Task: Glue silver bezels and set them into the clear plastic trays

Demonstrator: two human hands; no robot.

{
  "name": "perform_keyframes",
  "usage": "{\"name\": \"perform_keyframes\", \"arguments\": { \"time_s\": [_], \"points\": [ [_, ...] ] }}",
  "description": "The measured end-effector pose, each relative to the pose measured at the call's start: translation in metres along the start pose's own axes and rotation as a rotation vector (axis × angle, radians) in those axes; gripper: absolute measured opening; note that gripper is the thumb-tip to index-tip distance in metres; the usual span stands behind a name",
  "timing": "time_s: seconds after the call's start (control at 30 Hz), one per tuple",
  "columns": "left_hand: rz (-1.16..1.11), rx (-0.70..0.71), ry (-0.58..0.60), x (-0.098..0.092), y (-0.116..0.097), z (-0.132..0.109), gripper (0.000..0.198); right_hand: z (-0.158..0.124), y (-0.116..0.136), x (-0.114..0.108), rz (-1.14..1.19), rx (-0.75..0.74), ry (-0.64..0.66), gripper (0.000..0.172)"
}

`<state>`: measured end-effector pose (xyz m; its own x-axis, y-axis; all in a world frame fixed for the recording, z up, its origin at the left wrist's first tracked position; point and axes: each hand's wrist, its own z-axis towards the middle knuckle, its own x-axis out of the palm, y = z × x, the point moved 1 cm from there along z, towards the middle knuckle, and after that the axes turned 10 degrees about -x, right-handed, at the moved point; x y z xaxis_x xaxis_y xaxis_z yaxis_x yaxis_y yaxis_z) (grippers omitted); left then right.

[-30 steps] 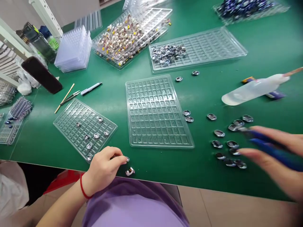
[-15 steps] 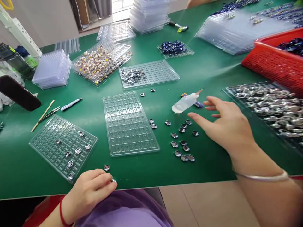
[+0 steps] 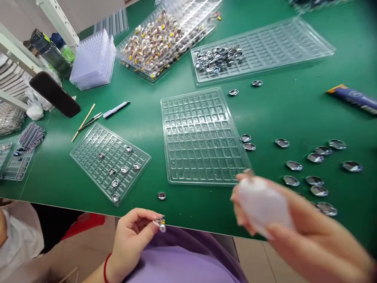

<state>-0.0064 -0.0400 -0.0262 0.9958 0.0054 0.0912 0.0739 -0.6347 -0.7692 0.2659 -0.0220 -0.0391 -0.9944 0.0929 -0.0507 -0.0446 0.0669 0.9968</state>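
My left hand (image 3: 134, 232), near the table's front edge, pinches a small shiny piece (image 3: 160, 223) with silvery, white and yellow parts; its exact kind I cannot make out. My right hand (image 3: 282, 212), smeared by motion, is wrapped round a white squeeze bottle (image 3: 262, 202), its narrow tip pointing up and left. Behind the bottle is a clear plastic tray (image 3: 203, 145) with many small pockets. A loose faceted gem (image 3: 161, 195) lies just beyond my left hand. Several more dark oval gems (image 3: 291, 181) are scattered right of the tray.
A smaller pocketed tray (image 3: 88, 147) with several gems stands left, beside tweezers (image 3: 91, 120), a wooden stick (image 3: 84, 122) and a pen (image 3: 116, 109). Farther back are trays of white-and-yellow pieces (image 3: 156, 43) and gems (image 3: 218, 59), a phone (image 3: 54, 94) and a blue tube (image 3: 353, 98).
My right hand has picked up the squeeze bottle and brought it left and nearer. My left hand has lifted a small piece off the table edge. The view has shifted left and closer.
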Motion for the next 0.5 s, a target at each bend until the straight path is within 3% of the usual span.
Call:
{"name": "perform_keyframes", "arguments": {
  "time_s": [0.1, 0.23, 0.37, 0.5],
  "points": [
    [-0.047, 0.016, -0.050, -0.002, 0.008, 0.002, 0.010, -0.026, 0.006, 0.034, 0.199, 0.163, 0.057, 0.046],
    [-0.059, 0.073, -0.036, -0.002, 0.011, 0.002, 0.008, -0.031, 0.007, 0.064, 0.399, 0.227, 0.170, 0.040],
    [0.102, 0.202, -0.034, -0.001, 0.006, 0.002, 0.008, -0.029, 0.002, 0.081, 0.476, 0.142, 0.349, 0.036],
    [0.146, 0.193, -0.009, -0.002, 0.004, 0.001, 0.014, -0.030, -0.004, 0.085, 0.390, 0.044, 0.419, 0.031]
  ]
}}
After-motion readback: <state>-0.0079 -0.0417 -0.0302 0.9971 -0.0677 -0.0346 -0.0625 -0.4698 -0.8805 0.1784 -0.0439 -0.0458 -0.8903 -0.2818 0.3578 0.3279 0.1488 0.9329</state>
